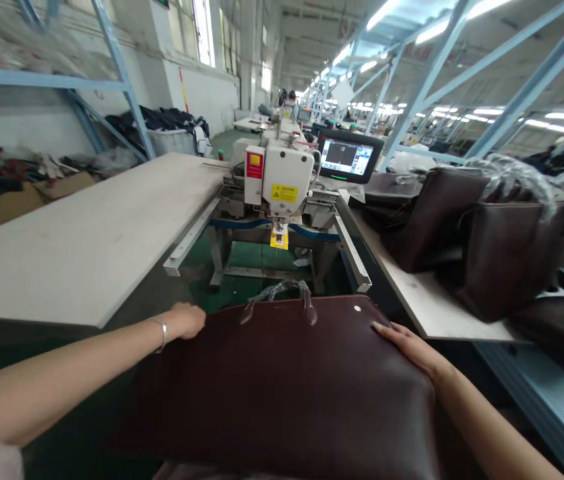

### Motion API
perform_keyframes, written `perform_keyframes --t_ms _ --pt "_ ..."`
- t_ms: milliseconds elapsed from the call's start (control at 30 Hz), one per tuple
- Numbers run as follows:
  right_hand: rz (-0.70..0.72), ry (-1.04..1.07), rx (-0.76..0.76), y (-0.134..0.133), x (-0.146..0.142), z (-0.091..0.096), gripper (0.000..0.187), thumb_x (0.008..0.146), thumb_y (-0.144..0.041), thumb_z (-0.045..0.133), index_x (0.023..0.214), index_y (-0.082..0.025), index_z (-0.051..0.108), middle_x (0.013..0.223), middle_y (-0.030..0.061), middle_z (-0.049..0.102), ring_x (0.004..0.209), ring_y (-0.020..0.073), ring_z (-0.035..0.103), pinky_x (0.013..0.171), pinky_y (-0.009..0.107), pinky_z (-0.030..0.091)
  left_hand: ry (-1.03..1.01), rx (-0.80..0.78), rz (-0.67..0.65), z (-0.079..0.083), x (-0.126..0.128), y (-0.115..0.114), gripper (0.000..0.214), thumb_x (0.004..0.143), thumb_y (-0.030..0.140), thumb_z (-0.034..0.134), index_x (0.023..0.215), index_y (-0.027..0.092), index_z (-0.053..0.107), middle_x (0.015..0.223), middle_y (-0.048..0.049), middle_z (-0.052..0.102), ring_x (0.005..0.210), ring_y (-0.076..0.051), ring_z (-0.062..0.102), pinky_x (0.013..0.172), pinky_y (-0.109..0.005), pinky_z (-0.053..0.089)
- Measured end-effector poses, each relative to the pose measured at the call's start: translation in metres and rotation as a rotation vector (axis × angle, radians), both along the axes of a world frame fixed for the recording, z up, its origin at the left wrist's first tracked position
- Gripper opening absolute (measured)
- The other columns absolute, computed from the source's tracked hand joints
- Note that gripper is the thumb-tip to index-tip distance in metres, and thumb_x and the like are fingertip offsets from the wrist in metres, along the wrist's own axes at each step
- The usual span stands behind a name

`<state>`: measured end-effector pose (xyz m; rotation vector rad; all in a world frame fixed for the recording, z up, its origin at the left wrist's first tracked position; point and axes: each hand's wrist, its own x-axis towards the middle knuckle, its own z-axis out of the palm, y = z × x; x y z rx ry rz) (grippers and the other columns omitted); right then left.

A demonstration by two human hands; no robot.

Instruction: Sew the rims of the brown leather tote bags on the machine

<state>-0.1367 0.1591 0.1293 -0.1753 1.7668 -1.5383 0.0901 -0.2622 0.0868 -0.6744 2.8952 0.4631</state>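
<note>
A dark brown leather handbag (287,380) spans the lower middle of the head view, its top edge turned toward the sewing machine. Clear plastic wraps its handle (282,289), and a small pale round spot (357,309) shows near the top right corner. My left hand (188,321), with a bracelet at the wrist, is closed at the bag's upper left corner. On the right edge, my right hand (409,347) grips the bag, thumb on the front face and the other fingers mostly hidden behind it. Beyond the bag stands the white sewing machine head (287,175).
A pale tabletop (87,227) extends at left; metal rails (352,253) jut forward beside the machine. A lit control screen (347,157) is at its right. Several brown bags (517,253) stand on the right-hand table (427,307). Blue steel frames (122,80) rise on both sides.
</note>
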Motion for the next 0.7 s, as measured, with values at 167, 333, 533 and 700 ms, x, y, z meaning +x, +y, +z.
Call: perform_keyframes --t_ms 167,333,533,700 --pt "0.119 0.088 -0.165 -0.06 0.03 0.04 0.053 0.082 -0.037 0.075 0.13 -0.022 0.057 0.097 0.0068 0.078 0.075 0.0241 0.075 0.067 0.033 0.062 0.32 0.108 -0.214 0.028 -0.074 0.035 0.067 0.096 0.066 0.022 0.118 0.015 0.06 0.118 -0.0157 0.065 0.111 -0.028 0.061 0.096 -0.034 0.043" --pt "0.236 0.42 0.13 -0.088 0.001 0.028 0.065 0.082 -0.062 0.066 0.13 -0.018 0.058 0.103 0.0109 0.075 0.095 0.0325 0.072 0.083 0.044 0.059 0.446 0.114 -0.143 0.015 -0.109 0.042 0.066 0.089 0.078 0.032 0.08 0.017 0.057 0.079 -0.0096 0.064 0.076 -0.026 0.062 0.07 -0.032 0.04" --pt "0.451 0.481 0.078 -0.123 -0.05 -0.017 0.076 0.076 -0.061 0.073 0.137 -0.02 0.056 0.128 0.0122 0.067 0.122 0.03 0.06 0.106 0.042 0.044 0.274 0.658 0.046 -0.033 -0.106 0.044 0.072 0.073 0.088 0.046 0.056 0.018 0.049 0.055 -0.0014 0.048 0.056 -0.015 0.046 0.055 -0.028 0.027" --pt "0.704 -0.138 -0.207 -0.167 -0.045 -0.045 0.068 0.07 -0.061 0.073 0.117 -0.012 0.069 0.093 0.0132 0.076 0.084 0.0277 0.073 0.087 0.042 0.053 0.391 0.939 0.136 0.0 -0.099 0.029 0.068 0.063 0.084 0.061 0.06 0.016 0.052 0.058 0.0 0.049 0.054 -0.012 0.042 0.053 -0.026 0.025"
